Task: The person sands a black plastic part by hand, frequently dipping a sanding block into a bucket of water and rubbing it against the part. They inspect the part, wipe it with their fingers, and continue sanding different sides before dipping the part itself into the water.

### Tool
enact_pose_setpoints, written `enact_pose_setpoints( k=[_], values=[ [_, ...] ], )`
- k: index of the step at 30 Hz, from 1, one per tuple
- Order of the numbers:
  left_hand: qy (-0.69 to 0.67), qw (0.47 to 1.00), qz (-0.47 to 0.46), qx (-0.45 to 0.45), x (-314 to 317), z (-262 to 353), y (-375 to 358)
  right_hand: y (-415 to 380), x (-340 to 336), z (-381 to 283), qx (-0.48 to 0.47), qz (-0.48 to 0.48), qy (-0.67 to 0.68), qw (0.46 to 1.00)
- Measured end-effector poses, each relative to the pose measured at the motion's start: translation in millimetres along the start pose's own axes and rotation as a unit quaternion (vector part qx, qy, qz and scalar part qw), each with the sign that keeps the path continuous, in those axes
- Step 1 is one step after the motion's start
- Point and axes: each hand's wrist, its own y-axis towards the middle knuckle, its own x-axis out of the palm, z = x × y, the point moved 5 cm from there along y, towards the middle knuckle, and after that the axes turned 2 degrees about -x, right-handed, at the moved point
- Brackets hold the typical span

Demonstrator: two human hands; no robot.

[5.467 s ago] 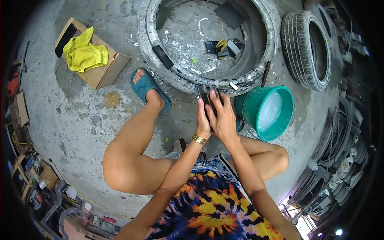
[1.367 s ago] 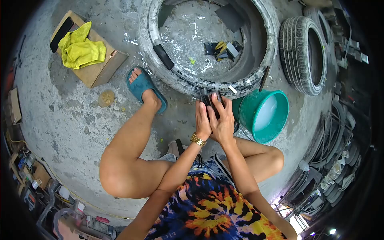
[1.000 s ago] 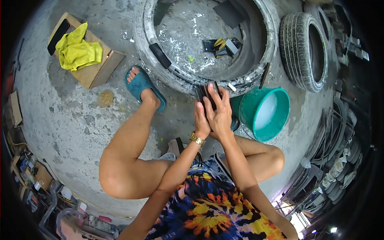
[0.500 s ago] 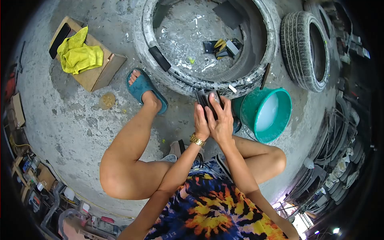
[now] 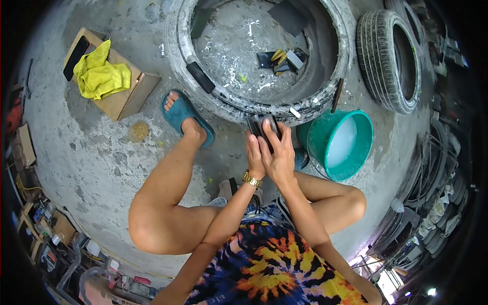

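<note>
Near the tyre's front edge, my left hand [image 5: 255, 158], with a gold watch on its wrist, is closed around a dark, flat, rectangular piece [image 5: 260, 128]. My right hand [image 5: 279, 152] grips the same piece from the right, fingers pressed over its top. What the piece is exactly cannot be made out, and my fingers cover much of it. Just beyond lies a large tyre [image 5: 175, 66], its rim smeared with white. A green bucket [image 5: 364, 147] of cloudy whitish water stands to the right of my hands.
A black block [image 5: 200, 77], a small white piece [image 5: 295, 112] and a dark strip [image 5: 337, 95] rest on the tyre. Inside its ring are dark sheets [image 5: 287, 18] and small tools [image 5: 282, 61]. A yellow cloth [image 5: 104, 76] lies on a cardboard box [image 5: 133, 99]. Another tyre [image 5: 378, 58] stands right.
Both hands stay together on the dark piece, with my right fingers shifted slightly over it. The view has moved a little; the surrounding objects keep their places.
</note>
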Motion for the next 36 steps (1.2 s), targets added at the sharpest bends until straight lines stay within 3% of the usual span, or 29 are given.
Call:
enact_pose_setpoints(
  k=[2,3,4,5,6,7,8,10,13,14,16,17,22,24,25,28,29,30,32,33,34,36],
  values=[
    [0.062,0.998,-0.004,-0.030,4.0,15.3,-4.3,2.2,-1.7,-2.4,0.013,-0.009,0.005,1.000],
    [0.233,0.971,0.014,0.052,1.9,13.0,-4.5,7.9,0.1,-2.9,0.009,-0.007,0.005,1.000],
    [0.395,0.909,0.030,0.130,-1.4,4.3,-7.1,15.7,-0.5,-8.2,0.006,-0.005,0.004,1.000],
    [0.719,0.623,0.056,0.304,-19.9,-36.1,-14.4,23.1,-2.2,-18.6,0.024,-0.015,0.003,1.000],
    [0.719,0.622,0.056,0.306,-15.4,-27.0,-14.0,18.4,-1.4,-14.8,0.024,-0.014,0.004,1.000],
    [0.495,0.850,0.014,0.178,-16.0,-12.7,-4.2,10.8,0.1,-7.6,0.011,-0.005,0.005,1.000],
    [0.211,0.977,-0.032,0.027,-12.5,-9.5,-2.2,1.7,-0.5,-2.5,0.000,0.001,0.006,1.000],
    [0.213,0.977,-0.018,0.007,-8.8,-3.5,-1.6,2.0,-0.1,0.1,0.004,-0.007,0.004,1.000],
    [0.450,0.882,0.030,0.137,-6.6,-2.2,-5.9,19.0,3.2,-4.8,0.002,-0.010,0.017,1.000],
    [0.451,0.882,0.028,0.136,-8.3,-6.5,-8.6,13.9,4.0,-1.3,0.003,-0.010,0.017,1.000],
    [0.391,0.917,-0.002,0.085,-11.6,-8.6,-5.8,1.9,5.9,3.5,-0.017,0.014,0.009,1.000],
    [0.140,0.990,-0.017,-0.022,-3.6,10.3,-4.8,-4.8,1.8,3.5,-0.004,0.000,0.013,1.000],
    [0.306,0.951,-0.016,0.043,-15.0,-19.1,-10.5,8.6,0.0,-1.8,-0.017,-0.009,0.010,1.000],
    [0.286,0.958,-0.015,0.031,-15.6,-15.1,-5.0,10.2,2.3,-1.8,-0.029,0.007,0.003,1.000],
    [0.179,0.984,-0.015,-0.017,-12.4,-4.9,-3.5,1.4,2.1,2.1,-0.025,0.004,0.003,1.000],
    [0.117,0.992,-0.019,-0.031,0.8,15.5,-4.7,1.8,-0.9,2.0,-0.012,-0.011,-0.006,1.000],
    [0.262,0.964,-0.023,0.039,-1.4,6.4,0.0,12.0,-0.7,-2.2,-0.026,0.012,0.009,1.000],
    [0.262,0.964,-0.024,0.033,-6.3,-9.1,-5.7,22.2,0.0,-5.9,-0.018,0.006,0.009,1.000],
    [0.098,0.995,0.002,0.014,10.2,23.9,-1.9,21.0,3.8,-4.3,-0.022,0.016,0.012,1.000],
    [0.301,0.952,-0.007,0.054,-12.4,-9.8,-3.4,13.3,4.8,-1.6,-0.024,0.018,0.013,0.999],
    [0.300,0.952,-0.006,0.057,-8.2,1.3,-3.5,-1.2,3.3,4.1,-0.019,0.011,0.010,1.000],
    [0.135,0.991,-0.004,-0.015,5.0,22.6,-3.8,-2.6,2.8,7.3,-0.015,0.003,0.005,1.000]
  ],
)
